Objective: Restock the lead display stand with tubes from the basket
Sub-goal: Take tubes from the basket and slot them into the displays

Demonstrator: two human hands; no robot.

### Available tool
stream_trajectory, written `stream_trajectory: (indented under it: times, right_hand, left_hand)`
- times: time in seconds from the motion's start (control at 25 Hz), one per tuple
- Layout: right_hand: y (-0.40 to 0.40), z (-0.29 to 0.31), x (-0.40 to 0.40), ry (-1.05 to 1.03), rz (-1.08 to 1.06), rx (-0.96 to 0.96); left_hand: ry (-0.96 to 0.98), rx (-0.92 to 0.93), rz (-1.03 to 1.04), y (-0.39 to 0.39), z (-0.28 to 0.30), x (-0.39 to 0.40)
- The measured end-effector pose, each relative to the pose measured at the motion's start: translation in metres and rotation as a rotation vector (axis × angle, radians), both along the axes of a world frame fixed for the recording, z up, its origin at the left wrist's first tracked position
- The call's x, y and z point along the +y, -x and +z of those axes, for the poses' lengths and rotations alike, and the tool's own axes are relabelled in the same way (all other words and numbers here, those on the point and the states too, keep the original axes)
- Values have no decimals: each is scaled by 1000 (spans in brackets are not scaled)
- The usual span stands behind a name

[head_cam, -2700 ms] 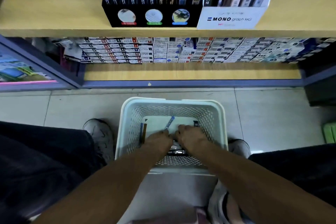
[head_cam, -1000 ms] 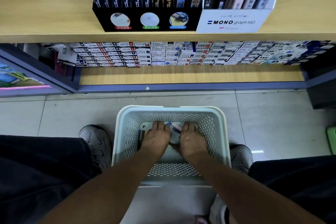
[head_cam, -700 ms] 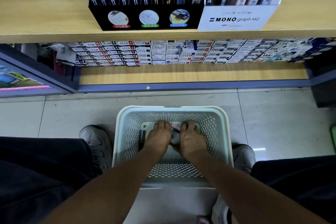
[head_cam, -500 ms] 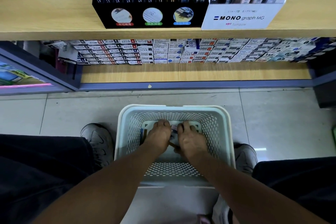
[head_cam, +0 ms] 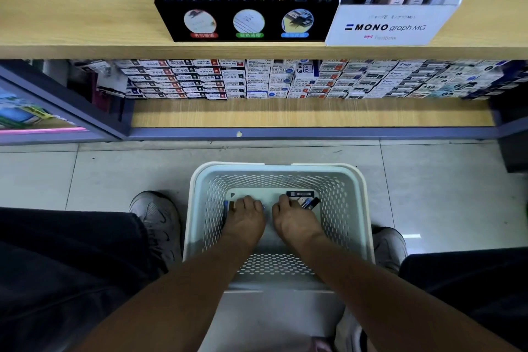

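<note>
Head view: both hands reach down into the pale perforated plastic basket (head_cam: 354, 208). Left hand (head_cam: 247, 218) covers tubes by its left wall; right hand (head_cam: 294, 220) touches dark lead tubes (head_cam: 303, 198) near the far-right corner; neither grip is discernible. Gather tubes parallel before lifting toward the black display stand (head_cam: 245, 23).

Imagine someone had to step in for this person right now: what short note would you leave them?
Left hand: down in the basket, fingers over tubes at its left side; grip unclear.
Right hand: also in the basket, fingertips at the dark tubes near the far right corner; grip unclear.
Lead display stand: on the upper shelf, rows of blue and orange tubes standing in it.
Done: nothing lifted out yet.
Left: pick tubes up and slot them into the stand.
</note>
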State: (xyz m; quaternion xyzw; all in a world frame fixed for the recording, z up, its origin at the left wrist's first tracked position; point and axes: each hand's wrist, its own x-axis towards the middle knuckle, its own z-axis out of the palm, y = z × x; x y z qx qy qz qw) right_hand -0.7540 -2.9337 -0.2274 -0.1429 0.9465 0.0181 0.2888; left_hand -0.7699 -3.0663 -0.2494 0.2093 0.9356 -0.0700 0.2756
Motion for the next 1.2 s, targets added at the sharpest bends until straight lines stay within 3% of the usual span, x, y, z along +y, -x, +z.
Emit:
stream_trajectory:
  times: [0.12, 0.2, 0.32, 0.44, 0.52, 0.64, 0.68, 0.72, 0.8, 0.84, 0.92, 1.08, 1.2]
  right_hand:
    - [-2, -1, -5, -31, 90, 45]
    - [1, 2, 0, 30, 2, 17]
    - [8, 3, 5, 213, -431, -32]
    - [17, 9, -1, 719, -1117, -301]
    - [15, 20, -3, 946, -1297, -418]
    - [8, 27, 2, 1166, -1402, -487]
    - [7, 26, 5, 1119, -1427, -472]
    - [8, 22, 10, 908, -1363, -352]
    - [7, 16, 22, 342, -948, -72]
    - [5, 16, 24, 176, -755, -9]
    - [1, 10, 25, 74, -565, 63]
    - [10, -2, 21, -12, -531, 147]
    - [8, -9, 10, 157, -761, 37]
  left_hand:
    - [-60, -62, 34, -3, -9, -4]
    - [-128, -16, 68, 2, -3, 0]
    - [-364, -164, 348, 15, 6, 11]
    - [-631, -504, 855, 28, 14, 17]
    - [-715, -637, 1083, 27, 18, 18]
    - [-747, -672, 1010, 21, 24, 15]
    - [-742, -652, 963, 19, 24, 13]
    - [-733, -630, 947, 19, 23, 12]
    - [-702, -591, 975, 21, 20, 10]
    - [-677, -574, 989, 22, 19, 10]
    - [-633, -539, 994, 24, 17, 13]
    - [-616, -505, 1010, 27, 13, 17]
    - [-632, -500, 1066, 25, 11, 16]
